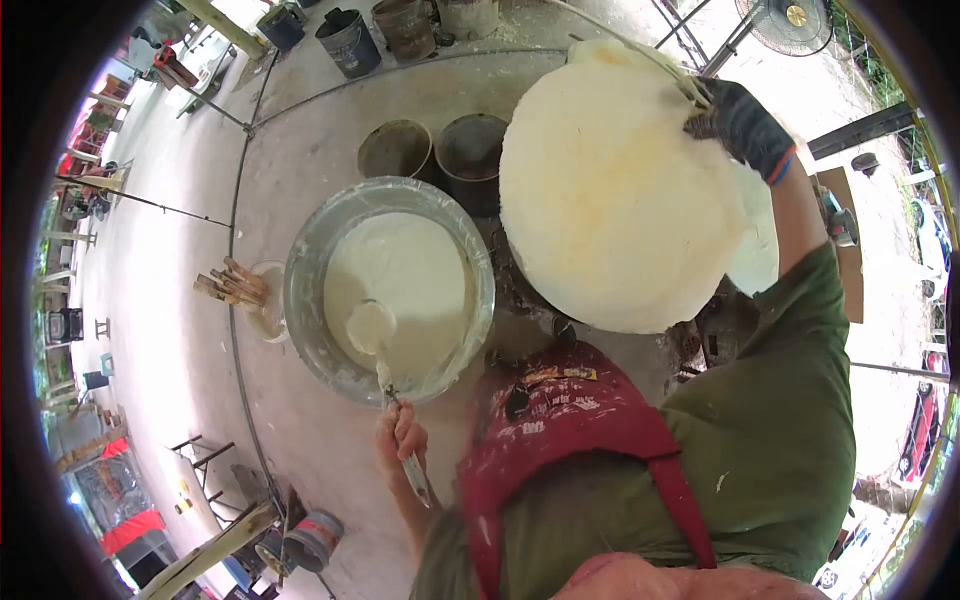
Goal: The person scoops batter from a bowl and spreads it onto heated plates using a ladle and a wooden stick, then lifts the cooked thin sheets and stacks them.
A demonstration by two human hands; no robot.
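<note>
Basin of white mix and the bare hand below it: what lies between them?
In the head view, a ladle: its handle runs from the left hand over the basin rim into the mix.

Two dirty buckets (pixel 432 150) stand side by side, far ahead of the left fingers (pixel 405 432) and left of the right fingers (pixel 712 122). A bowl of sticks (pixel 250 295) sits ahead-left of the left fingers. A paint can (pixel 312 540) stands behind them. A fan (pixel 790 15) stands beyond the right fingers.
</note>
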